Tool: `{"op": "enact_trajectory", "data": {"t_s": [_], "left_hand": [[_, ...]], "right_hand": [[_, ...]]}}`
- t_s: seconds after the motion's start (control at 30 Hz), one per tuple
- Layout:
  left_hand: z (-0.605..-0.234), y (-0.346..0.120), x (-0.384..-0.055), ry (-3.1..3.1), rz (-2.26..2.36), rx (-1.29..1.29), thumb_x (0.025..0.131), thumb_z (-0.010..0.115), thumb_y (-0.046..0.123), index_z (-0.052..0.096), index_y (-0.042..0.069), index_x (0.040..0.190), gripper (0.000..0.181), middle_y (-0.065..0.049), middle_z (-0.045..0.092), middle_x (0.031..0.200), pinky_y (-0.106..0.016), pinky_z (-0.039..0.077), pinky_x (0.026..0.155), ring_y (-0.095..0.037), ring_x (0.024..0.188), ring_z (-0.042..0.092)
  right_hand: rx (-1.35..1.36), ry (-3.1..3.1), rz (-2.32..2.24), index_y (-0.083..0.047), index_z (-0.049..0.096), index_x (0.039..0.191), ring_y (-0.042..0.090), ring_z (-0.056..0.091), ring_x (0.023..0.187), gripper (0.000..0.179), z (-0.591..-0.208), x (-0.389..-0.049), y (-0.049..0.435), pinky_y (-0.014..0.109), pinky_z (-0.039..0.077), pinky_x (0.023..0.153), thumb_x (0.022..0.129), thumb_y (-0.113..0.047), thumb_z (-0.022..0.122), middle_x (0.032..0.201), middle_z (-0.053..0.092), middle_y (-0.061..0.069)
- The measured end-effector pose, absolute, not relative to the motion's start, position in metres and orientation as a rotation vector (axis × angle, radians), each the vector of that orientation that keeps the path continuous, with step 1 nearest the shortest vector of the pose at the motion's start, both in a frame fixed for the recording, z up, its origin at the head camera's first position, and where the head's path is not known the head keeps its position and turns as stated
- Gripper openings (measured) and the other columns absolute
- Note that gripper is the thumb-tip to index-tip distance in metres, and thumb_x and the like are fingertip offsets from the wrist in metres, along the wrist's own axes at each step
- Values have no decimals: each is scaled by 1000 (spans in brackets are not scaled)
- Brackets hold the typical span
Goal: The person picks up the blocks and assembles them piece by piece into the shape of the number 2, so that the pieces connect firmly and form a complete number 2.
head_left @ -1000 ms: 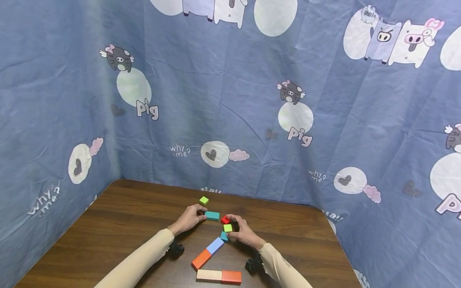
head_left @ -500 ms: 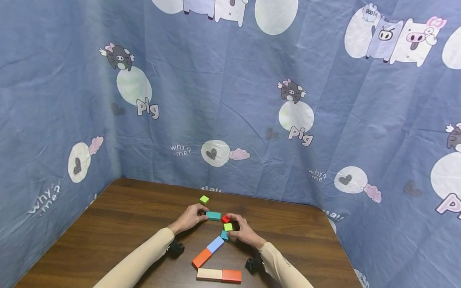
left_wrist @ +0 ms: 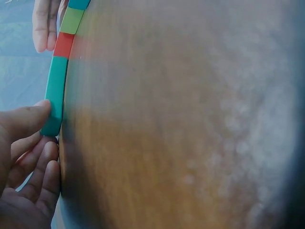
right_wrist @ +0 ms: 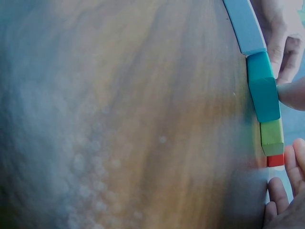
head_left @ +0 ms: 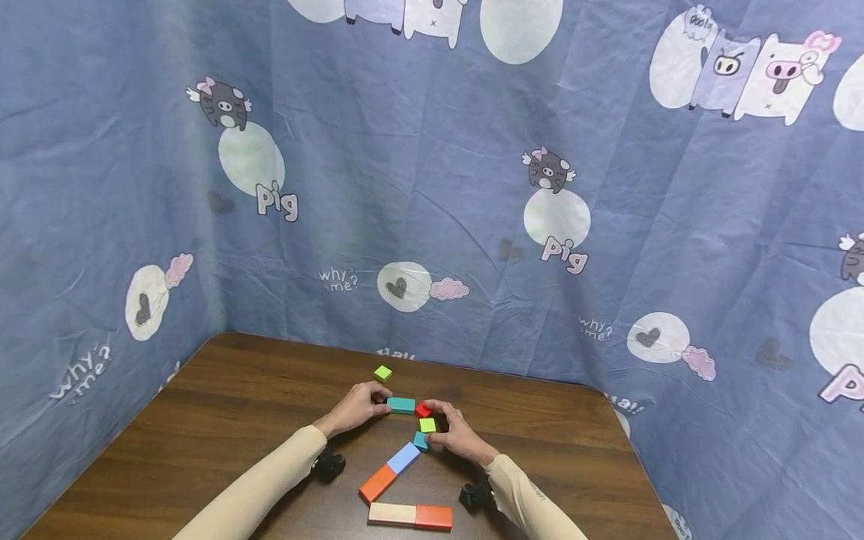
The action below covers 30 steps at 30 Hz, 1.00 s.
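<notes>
My left hand (head_left: 358, 407) pinches the left end of a long teal block (head_left: 401, 406), its thumb lying on the side in the left wrist view. The block's other end meets a small red block (head_left: 423, 409). A lime-green block (head_left: 427, 425) and a small teal block (head_left: 421, 441) follow in a bent row. My right hand (head_left: 459, 435) curves around this row: its thumb touches the small teal block (right_wrist: 263, 90), while the index finger reaches the red one, partly covering it.
A blue block (head_left: 403, 457) and an orange block (head_left: 378, 484) continue the row towards me. Nearer lie a pale wooden block (head_left: 393, 514) and a red-orange block (head_left: 434, 517), end to end. Another lime-green block (head_left: 382, 373) sits apart at the back of the brown table (head_left: 202, 435).
The left hand has slid the long teal block a little to the right, closing the gap to the red block. The right hand has stayed nearly still around the small blocks.
</notes>
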State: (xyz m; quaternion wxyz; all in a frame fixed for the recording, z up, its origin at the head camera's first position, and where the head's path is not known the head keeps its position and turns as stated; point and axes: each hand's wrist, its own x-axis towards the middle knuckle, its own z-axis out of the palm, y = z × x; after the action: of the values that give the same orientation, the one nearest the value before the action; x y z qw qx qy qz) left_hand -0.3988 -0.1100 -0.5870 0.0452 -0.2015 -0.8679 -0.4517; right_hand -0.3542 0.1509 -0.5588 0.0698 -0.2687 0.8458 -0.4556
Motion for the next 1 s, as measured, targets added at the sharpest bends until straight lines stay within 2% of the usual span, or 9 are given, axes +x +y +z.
{"op": "enact_trajectory", "data": {"t_s": [0.2,0.33,0.6,1.0], "left_hand": [[-585,-110,-399,-2645,-1381,-636,81,76,12,69,1,101,24,-7,68,92,-23,49,70,-12,80,60],[-582,-108,-397,-2679,-1373,-599,82,76,12,69,2,102,23,-6,67,91,-22,49,69,-11,80,60],[-584,-112,-396,-2695,-1341,-657,82,76,17,70,4,101,24,-4,68,91,-23,49,68,-9,79,60],[-584,-110,-397,-2701,-1331,-645,82,76,18,69,4,100,24,-5,68,91,-22,48,66,-8,77,59]], "right_hand": [[-805,2586,-1329,-9,44,138,32,35,123,64,-579,-369,155,49,25,99,80,-13,72,133,50,13],[-792,2552,-1344,-13,44,138,30,34,124,65,-582,-371,157,49,26,100,80,-17,73,133,49,11],[-841,2578,-1356,-7,44,137,35,37,122,63,-578,-366,154,47,26,98,80,-11,72,132,51,16],[-797,2572,-1345,-12,44,138,30,35,122,65,-584,-370,157,46,27,99,80,-19,73,134,49,12]]}}
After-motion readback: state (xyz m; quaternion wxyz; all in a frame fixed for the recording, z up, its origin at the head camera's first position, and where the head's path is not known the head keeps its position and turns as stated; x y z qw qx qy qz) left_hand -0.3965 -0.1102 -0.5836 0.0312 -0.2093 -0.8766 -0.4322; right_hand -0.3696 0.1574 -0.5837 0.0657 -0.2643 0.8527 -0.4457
